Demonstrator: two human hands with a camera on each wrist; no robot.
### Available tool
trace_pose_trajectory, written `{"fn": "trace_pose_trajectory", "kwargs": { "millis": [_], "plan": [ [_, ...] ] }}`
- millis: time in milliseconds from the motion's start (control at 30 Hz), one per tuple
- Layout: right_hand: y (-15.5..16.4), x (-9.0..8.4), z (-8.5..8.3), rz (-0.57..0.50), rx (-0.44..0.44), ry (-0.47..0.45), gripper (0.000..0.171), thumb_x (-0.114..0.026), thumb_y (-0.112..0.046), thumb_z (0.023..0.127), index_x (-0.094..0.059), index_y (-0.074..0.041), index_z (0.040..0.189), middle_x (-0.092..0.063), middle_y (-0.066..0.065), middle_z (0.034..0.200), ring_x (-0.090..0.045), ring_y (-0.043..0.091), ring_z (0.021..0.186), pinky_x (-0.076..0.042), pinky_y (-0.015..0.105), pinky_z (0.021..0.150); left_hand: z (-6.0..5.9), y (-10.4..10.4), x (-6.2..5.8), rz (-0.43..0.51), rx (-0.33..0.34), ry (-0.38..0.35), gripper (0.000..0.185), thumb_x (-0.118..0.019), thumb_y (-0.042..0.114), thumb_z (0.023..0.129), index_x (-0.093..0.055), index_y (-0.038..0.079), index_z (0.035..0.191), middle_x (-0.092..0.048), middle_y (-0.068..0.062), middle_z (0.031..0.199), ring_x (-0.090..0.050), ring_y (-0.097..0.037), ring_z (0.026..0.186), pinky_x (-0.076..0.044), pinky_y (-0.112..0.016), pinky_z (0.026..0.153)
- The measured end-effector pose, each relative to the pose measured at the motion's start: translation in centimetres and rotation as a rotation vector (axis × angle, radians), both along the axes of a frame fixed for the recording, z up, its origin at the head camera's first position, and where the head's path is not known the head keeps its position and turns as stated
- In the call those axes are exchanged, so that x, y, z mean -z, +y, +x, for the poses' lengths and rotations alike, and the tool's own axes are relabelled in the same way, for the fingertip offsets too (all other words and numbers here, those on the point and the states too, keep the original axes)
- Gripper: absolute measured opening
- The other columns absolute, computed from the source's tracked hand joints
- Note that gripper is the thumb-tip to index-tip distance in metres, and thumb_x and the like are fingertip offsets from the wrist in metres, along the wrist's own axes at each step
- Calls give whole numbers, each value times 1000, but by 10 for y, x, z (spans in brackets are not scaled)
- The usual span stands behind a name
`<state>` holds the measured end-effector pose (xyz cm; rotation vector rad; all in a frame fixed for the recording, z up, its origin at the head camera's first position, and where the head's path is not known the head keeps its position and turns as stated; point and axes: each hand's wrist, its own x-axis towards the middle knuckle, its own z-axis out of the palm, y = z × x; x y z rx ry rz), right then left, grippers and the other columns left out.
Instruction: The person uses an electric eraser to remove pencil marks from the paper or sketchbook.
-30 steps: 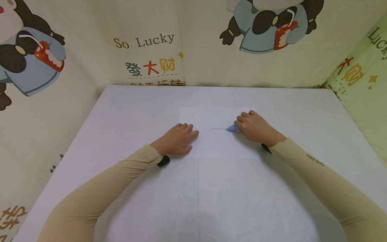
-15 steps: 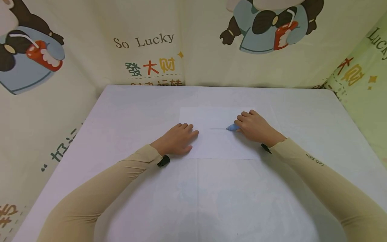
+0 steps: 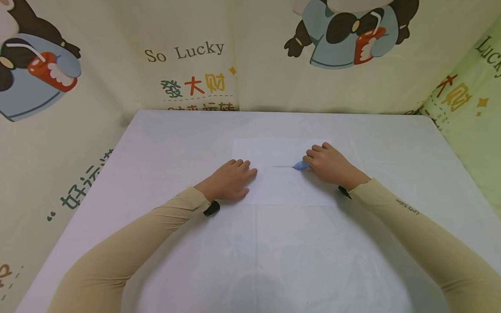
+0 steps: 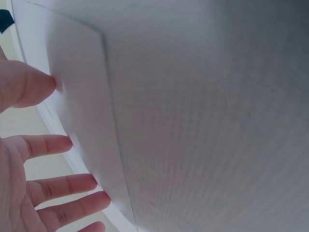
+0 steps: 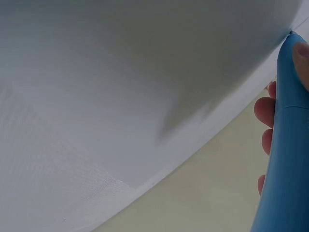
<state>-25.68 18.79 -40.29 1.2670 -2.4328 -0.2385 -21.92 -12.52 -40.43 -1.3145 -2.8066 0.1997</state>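
- Both of my hands are on the table [image 3: 156, 143], two of them, each in a beige sleeve with a black strap at the wrist.
- Left hand [image 3: 228, 181]: it lies flat with fingers straight and slightly spread, pressing down on the left edge of the sheet of paper [image 3: 282, 182]; it holds nothing. The left wrist view shows my fingers [image 4: 48, 145] stretched out along that paper edge.
- Right hand [image 3: 330, 165]: its fingers are curled round one blue pen [image 3: 300, 165], gripping it low, with the tip pointing left and touching the paper.
- One sheet of paper, white, lies near the middle of the table, a little toward the far edge, square to the table's sides.
- One faint short line [image 3: 281, 166] runs on the paper, leftward from the pen tip.
- One pen only; in the right wrist view its blue barrel [image 5: 285, 154] fills the right side, with my fingertips [image 5: 264, 112] behind it.
- Behind the far edge and both side edges of the table hang printed curtains [image 3: 188, 52] with cartoon figures and "So Lucky" lettering.
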Motion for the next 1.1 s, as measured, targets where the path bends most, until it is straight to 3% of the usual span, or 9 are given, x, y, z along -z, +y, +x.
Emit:
{"fn": "trace_pose_trajectory", "kwargs": {
  "millis": [1100],
  "plan": [
    [-4, -3, 2, 24, 5, 3, 25, -76, -21, 76, -64, -3, 89, -63, 9, 83, -57, 26, 80, -40, 36, 67, 0, -1, -4, -26, 10, -3, 43, -55, 32, 88, -49, 9, 123, -55, -12, 114, -56, -27, 99, -46, -40, 90]
  ]
}}
